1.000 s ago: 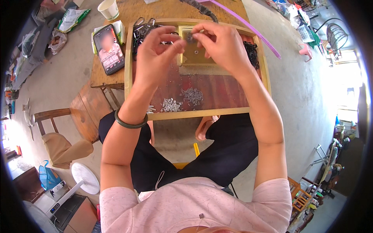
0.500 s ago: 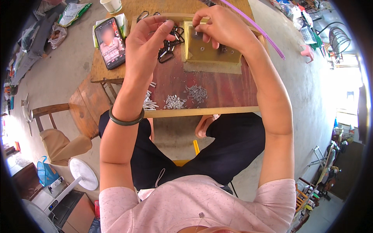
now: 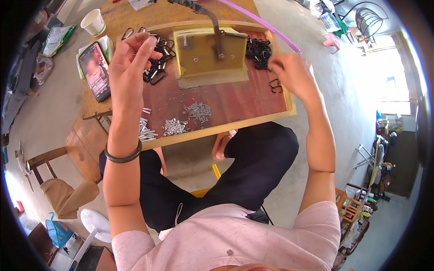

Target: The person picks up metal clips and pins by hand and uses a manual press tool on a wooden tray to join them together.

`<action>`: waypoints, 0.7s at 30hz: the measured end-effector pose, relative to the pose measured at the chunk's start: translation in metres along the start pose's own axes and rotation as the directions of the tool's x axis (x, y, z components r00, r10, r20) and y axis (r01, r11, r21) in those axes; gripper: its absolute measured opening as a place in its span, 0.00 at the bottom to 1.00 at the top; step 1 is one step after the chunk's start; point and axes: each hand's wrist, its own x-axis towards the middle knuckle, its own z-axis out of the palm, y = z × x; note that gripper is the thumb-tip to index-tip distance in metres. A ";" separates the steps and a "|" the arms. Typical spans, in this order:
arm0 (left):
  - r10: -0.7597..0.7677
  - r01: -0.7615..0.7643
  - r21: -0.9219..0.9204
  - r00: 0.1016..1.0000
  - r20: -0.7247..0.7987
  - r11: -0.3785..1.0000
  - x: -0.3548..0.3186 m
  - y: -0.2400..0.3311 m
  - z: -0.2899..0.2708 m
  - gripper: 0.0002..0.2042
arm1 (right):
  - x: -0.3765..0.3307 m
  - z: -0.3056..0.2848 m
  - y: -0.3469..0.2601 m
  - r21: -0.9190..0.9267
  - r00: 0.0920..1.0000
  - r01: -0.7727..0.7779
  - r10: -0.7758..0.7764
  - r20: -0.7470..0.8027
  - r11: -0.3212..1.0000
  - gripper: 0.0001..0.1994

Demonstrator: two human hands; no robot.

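Note:
My left hand is raised over the left heap of black carabiners, its fingers curled toward the thumb. Whatever they hold, if anything, is hidden. At the right edge of the board, my right hand has its fingertips drawn together beside another heap of black carabiner parts; nothing can be made out between them. Just below those fingertips lie black C-shaped pieces. Between my hands stands a yellowish block-shaped fixture with screws in its face and a dark metal bar across it.
Small silver pins, short silver pieces and longer metal rods lie along the near side of the reddish board, which has a raised wooden edge. A phone and paper cup are at left; a purple coiled hose crosses behind.
My right hand has left the fixture, where it pinched a small light piece, and moved right to the carabiner parts. My left hand stays raised. The whole view has shifted.

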 end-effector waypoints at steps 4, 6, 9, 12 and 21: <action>-0.014 0.014 0.010 0.999 0.035 1.000 -0.003 -0.001 0.009 0.17 | -0.034 0.035 0.047 -0.394 0.991 0.131 -0.115 0.065 0.910 0.05; -0.017 0.016 0.022 0.999 0.043 1.000 -0.006 -0.001 0.013 0.17 | -0.040 0.046 0.047 -0.411 0.930 0.284 -0.354 -0.103 0.866 0.05; -0.025 0.021 0.053 0.997 0.068 0.998 -0.006 -0.002 0.016 0.17 | -0.034 0.056 0.049 -0.417 0.840 0.399 -0.508 -0.190 0.817 0.07; 0.002 0.000 -0.021 0.994 0.109 1.000 -0.008 -0.010 0.014 0.13 | -0.024 0.056 0.044 -0.448 0.830 0.443 -0.544 -0.124 0.777 0.04; -0.234 0.151 0.199 0.829 0.508 0.968 -0.016 -0.001 0.030 0.12 | -0.010 0.021 -0.032 -0.090 0.804 0.501 -0.502 -0.318 0.861 0.06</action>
